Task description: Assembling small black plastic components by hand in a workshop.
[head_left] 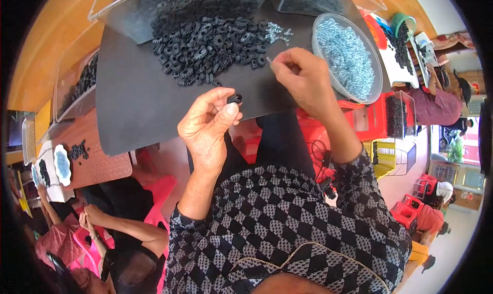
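Between the thumb and fingers of my left hand (208,122) is a small black plastic part (235,98), ring-like with an opening, held just above the table's near edge. My right hand (303,73) pinches a tiny silvery metal piece (268,60), too small to tell whether it is a screw or a spring. A large heap of similar black parts (205,47) lies beyond my hands. Some loose silvery pieces (277,32) are scattered at its right end. To the right of my right hand, a clear round bowl (339,86) is full of such silvery pieces.
The dark tabletop (126,99) carries clear bins (133,24) at its far side. A red stool (370,122) and a yellow crate (385,158) stand at the right. Co-workers (138,253) sit at other tables on both sides.
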The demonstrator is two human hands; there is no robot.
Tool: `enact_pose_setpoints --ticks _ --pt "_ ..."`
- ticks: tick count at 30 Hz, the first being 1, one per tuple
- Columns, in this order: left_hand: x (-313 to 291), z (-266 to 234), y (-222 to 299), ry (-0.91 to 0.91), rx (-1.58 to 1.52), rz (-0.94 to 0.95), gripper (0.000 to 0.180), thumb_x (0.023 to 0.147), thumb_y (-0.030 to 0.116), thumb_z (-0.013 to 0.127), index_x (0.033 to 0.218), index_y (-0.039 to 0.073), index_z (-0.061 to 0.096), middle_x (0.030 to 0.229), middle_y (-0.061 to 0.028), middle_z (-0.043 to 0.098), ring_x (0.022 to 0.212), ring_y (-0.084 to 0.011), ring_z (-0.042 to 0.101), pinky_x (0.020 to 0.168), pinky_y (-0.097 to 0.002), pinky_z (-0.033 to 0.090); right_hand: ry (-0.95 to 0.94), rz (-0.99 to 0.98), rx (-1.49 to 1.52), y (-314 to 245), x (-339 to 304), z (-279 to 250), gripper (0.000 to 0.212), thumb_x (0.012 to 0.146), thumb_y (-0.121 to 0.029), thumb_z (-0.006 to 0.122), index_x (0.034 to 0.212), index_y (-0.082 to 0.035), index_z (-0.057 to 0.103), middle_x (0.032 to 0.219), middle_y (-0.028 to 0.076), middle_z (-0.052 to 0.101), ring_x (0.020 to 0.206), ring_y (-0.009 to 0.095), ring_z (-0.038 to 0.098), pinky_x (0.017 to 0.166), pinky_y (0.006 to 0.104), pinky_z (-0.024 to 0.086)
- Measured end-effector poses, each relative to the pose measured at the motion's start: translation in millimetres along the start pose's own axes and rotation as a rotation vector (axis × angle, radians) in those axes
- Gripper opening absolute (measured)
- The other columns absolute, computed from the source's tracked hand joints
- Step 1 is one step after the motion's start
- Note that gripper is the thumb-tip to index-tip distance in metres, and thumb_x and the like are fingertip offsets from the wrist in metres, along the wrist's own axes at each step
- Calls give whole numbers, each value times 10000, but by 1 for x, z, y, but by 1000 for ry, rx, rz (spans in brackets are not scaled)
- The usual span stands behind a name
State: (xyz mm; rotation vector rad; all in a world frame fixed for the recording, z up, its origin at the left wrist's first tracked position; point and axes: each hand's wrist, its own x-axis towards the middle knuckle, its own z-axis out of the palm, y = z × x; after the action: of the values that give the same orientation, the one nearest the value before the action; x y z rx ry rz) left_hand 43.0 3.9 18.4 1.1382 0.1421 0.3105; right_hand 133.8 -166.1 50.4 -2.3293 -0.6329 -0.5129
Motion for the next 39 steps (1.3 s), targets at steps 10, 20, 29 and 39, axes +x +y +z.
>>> enact_pose_setpoints --ticks 10,20,29,39 --pt "-5 -2 -3 -75 17 7 185 802 -33 659 986 -34 640 829 -31 581 715 -98 588 652 -225 527 -535 429 720 -46 -3 -24 173 796 -108 634 728 49 609 619 41 610 546 79 574 490 233 458" --pt "-6 -9 -6 -64 157 98 172 779 -14 682 947 -35 653 825 -40 586 717 -94 570 645 -213 476 -643 485 731 -44 -1 -18 171 790 -114 609 717 41 608 608 42 606 542 89 576 482 238 449" --pt "-13 -8 -2 -88 185 148 168 774 -40 671 941 -40 651 811 -43 603 708 -95 571 642 -212 472 -592 463 724 -49 -8 -11 225 818 -155 632 692 30 604 582 37 598 505 74 552 440 235 423" --pt "-21 -11 -2 -64 -92 -78 205 802 -43 647 1004 -58 618 828 -102 643 670 -125 602 606 -238 516 -424 462 712 -38 -26 5 226 838 -188 639 772 28 641 657 42 630 613 76 562 542 253 456"
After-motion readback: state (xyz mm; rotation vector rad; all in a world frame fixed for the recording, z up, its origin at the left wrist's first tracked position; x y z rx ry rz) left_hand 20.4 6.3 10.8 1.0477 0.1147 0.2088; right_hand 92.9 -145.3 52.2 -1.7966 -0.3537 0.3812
